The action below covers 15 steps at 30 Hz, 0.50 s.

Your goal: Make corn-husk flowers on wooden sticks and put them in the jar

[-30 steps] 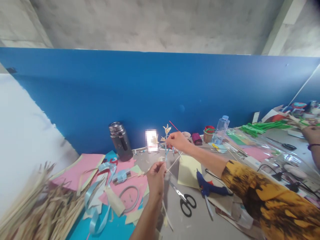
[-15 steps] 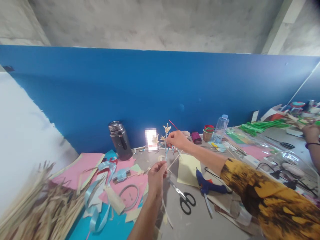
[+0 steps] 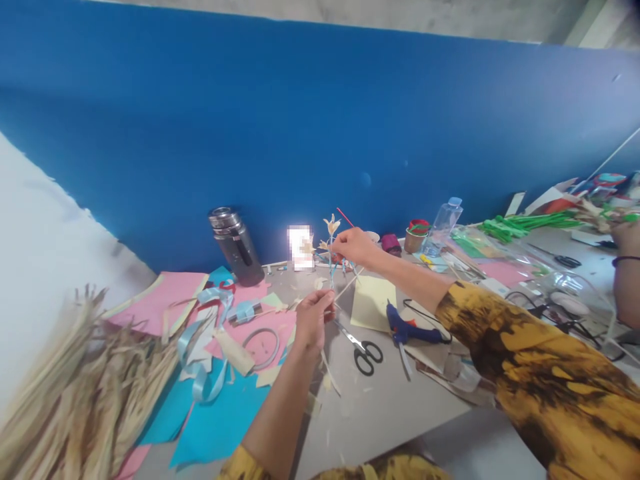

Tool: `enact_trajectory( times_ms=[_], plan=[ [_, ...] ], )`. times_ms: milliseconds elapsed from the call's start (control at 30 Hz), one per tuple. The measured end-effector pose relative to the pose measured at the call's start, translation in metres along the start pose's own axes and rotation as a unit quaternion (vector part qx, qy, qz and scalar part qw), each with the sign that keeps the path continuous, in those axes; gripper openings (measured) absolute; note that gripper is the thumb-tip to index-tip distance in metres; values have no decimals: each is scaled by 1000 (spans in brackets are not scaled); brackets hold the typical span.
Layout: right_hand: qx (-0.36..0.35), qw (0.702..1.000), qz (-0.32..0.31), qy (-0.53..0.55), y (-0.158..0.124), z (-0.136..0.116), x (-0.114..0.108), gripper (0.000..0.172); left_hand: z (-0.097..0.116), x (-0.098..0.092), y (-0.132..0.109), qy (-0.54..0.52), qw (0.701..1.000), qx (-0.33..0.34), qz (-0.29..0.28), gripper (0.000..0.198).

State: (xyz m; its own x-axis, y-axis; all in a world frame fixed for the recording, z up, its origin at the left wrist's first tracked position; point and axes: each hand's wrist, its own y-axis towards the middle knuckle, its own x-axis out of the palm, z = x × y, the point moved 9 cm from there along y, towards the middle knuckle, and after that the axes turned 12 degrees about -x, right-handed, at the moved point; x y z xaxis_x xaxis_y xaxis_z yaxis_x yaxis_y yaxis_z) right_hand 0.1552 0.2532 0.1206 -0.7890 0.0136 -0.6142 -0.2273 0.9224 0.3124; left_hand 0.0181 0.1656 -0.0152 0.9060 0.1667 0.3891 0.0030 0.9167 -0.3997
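A pale husk flower (image 3: 332, 225) on a thin, light-blue-wrapped stem stands upright between my hands. My left hand (image 3: 313, 319) is closed in a pinch around the stem's lower end. Higher up, just below the petals, the fingertips of my right hand (image 3: 356, 245) are pinched on the same stem. Smaller pale blooms show beside it, partly against a blurred bright patch. Below my hands lie scissors (image 3: 364, 353) with black handles. A blue glue gun (image 3: 407, 328) rests to their right, beside a pale yellow paper sheet (image 3: 369, 300).
At the left are dried husks (image 3: 95, 393), light blue ribbon (image 3: 203, 387), coloured paper and a dark thermos (image 3: 235, 247). A clear bottle (image 3: 444, 227) and a small pot (image 3: 416, 237) stand at the back right. Another person's hand (image 3: 627, 240) is at the far right.
The view has tilted downward, so the table's front edge and more of my sleeves show. Both hands keep their pinch on the stem, with little other visible movement.
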Motion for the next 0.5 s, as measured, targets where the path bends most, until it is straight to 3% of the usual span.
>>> enact_trajectory(
  times_ms=[500],
  plan=[
    [-1,1000,-16,-1,4,9,7,24,-2,6,-3,-12,999,-42,-29,25]
  ],
)
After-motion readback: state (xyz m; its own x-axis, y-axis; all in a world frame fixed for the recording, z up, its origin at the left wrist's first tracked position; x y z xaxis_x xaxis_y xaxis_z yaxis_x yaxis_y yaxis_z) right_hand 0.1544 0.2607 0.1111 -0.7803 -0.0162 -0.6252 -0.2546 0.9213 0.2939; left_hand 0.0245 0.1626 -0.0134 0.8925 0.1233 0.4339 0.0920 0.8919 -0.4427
